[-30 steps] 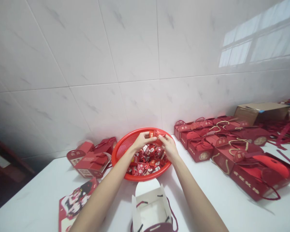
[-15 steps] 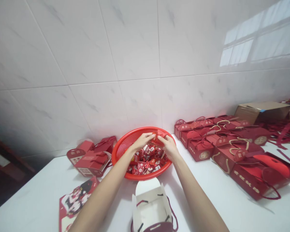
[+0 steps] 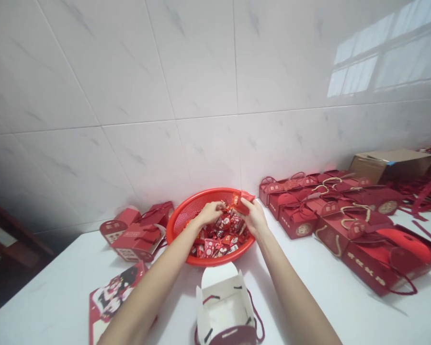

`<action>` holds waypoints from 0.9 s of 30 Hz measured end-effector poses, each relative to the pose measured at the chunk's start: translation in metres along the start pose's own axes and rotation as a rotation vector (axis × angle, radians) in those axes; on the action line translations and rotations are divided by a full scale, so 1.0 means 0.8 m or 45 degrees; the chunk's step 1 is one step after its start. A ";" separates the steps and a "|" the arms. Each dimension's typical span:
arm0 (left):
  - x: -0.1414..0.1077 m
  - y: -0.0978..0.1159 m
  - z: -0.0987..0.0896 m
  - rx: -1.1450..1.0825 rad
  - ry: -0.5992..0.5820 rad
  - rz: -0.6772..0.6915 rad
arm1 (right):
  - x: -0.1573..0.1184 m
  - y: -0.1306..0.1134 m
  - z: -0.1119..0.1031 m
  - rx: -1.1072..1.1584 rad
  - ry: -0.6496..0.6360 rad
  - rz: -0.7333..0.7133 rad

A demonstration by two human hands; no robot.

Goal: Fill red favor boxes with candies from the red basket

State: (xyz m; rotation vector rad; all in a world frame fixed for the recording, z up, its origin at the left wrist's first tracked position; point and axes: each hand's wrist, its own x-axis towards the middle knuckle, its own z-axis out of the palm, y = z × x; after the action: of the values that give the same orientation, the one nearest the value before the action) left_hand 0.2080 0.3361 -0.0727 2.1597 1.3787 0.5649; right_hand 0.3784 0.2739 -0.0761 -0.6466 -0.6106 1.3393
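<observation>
Right hand [image 3: 255, 219] pinches red packets [image 3: 248, 196] by the plastic basket's [image 3: 215, 261] edge, seemingly keeping them apart from wrapped candies [image 3: 210, 246]; left hand [image 3: 211, 212] curls over these; can't tell its grip.

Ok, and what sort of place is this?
Probably a packing spot, judging by the red basket of small wrapped packets, the open box and the red gift boxes.

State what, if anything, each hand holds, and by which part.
Right hand: a red packet, by its lower right side. Left hand: any hold cannot be told.
</observation>
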 end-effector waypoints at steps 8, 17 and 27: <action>-0.006 -0.010 0.017 0.401 -0.274 -0.107 | -0.002 -0.003 0.002 0.033 0.010 -0.003; -0.008 0.004 0.007 0.337 -0.214 0.009 | -0.002 -0.004 0.002 0.065 -0.013 0.027; -0.075 0.060 -0.022 -0.639 0.215 0.099 | -0.025 -0.041 0.011 0.101 -0.194 0.190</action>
State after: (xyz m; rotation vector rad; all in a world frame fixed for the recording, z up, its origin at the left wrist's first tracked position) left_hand 0.2072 0.2680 -0.0335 1.7912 1.0879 1.0223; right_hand 0.3917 0.2511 -0.0469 -0.5372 -0.6378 1.5550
